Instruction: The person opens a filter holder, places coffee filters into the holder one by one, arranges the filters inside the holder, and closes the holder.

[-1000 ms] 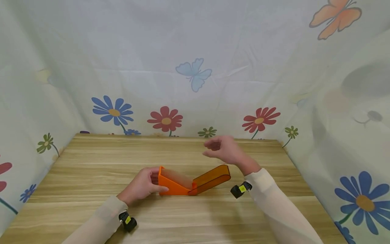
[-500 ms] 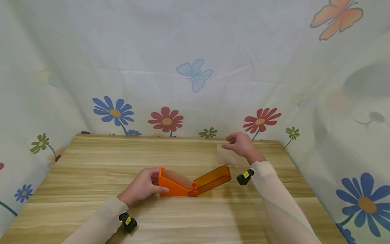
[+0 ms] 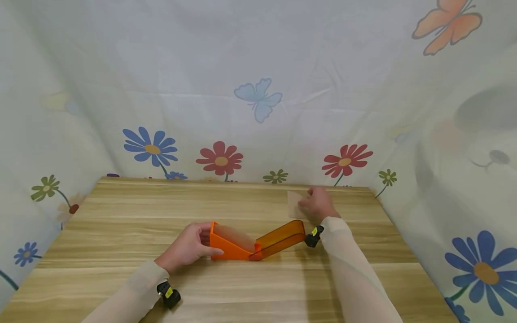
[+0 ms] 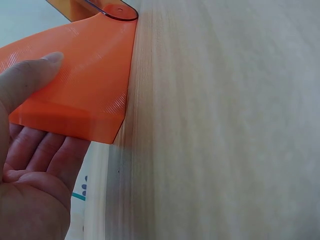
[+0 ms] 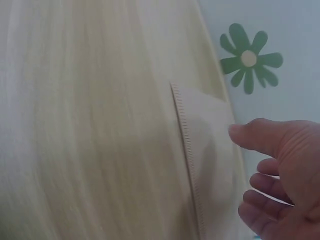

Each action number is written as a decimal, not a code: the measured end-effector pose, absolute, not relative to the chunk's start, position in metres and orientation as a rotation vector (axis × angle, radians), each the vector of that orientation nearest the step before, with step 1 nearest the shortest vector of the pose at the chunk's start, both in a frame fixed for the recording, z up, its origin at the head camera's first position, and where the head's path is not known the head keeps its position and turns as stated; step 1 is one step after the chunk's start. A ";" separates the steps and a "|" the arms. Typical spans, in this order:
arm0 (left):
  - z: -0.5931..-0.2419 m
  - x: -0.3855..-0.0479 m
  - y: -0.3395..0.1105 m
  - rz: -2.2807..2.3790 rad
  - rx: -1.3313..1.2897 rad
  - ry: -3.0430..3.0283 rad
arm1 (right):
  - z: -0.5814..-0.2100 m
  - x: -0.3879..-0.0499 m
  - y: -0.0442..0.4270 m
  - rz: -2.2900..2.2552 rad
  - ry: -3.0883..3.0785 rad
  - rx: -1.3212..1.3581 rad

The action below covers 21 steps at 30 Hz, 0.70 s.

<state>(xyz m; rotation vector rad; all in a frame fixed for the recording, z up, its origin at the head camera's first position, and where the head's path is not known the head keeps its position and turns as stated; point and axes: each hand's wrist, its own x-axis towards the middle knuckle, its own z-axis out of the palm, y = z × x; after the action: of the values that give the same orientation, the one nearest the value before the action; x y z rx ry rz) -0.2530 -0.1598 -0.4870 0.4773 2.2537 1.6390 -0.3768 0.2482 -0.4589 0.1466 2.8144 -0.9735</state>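
Note:
At its upright left end, my left hand (image 3: 187, 246) grips the orange box (image 3: 232, 247), thumb on the near side and fingers behind. The box rests on the table with a see-through amber lid (image 3: 282, 238) swung out to the right. A pale surface shows in its sloped opening. In the left wrist view the left thumb lies flat on the orange wall (image 4: 85, 75). At the back right lies a thin beige sheet (image 3: 295, 207) with a ridged edge; my right hand (image 3: 319, 204) is over its right part. The right wrist view shows that hand (image 5: 285, 170), fingers loosely bent, holding nothing visible.
The wood-grain table (image 3: 161, 202) ends at a white curtain (image 3: 181, 103) printed with flowers and butterflies, which also hangs at both sides. Black wrist cameras (image 3: 168, 294) sit on both sleeves, the right one close beside the lid's end.
My right hand has moved right from above the lid, then down over the beige sheet, whose left part now shows. The left hand and box stay in place.

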 end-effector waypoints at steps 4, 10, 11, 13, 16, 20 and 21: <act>-0.488 -0.253 -0.160 1.627 0.477 2.265 | -0.454 -0.360 0.242 -0.949 2.782 0.176; -0.490 -0.252 -0.160 1.627 0.475 2.259 | -0.467 -0.367 0.247 -0.920 2.748 0.216; -0.490 -0.252 -0.160 1.630 0.477 2.257 | -0.475 -0.374 0.251 -0.897 2.754 0.207; -0.489 -0.252 -0.160 1.636 0.478 2.251 | -0.488 -0.387 0.259 -0.875 2.761 0.184; -0.489 -0.252 -0.160 1.645 0.485 2.243 | -0.500 -0.398 0.268 -0.854 2.790 0.126; -0.488 -0.252 -0.160 1.652 0.490 2.237 | -0.489 -0.390 0.265 -0.888 2.780 0.115; -0.487 -0.252 -0.160 1.653 0.489 2.234 | -0.485 -0.387 0.263 -0.893 2.774 0.118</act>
<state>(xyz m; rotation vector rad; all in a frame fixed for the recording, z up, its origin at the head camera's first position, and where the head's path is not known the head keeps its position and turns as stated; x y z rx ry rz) -0.2521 -0.1601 -0.4871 0.4887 2.2336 1.6535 -0.3867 0.2630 -0.4850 0.1177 2.7739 -0.8935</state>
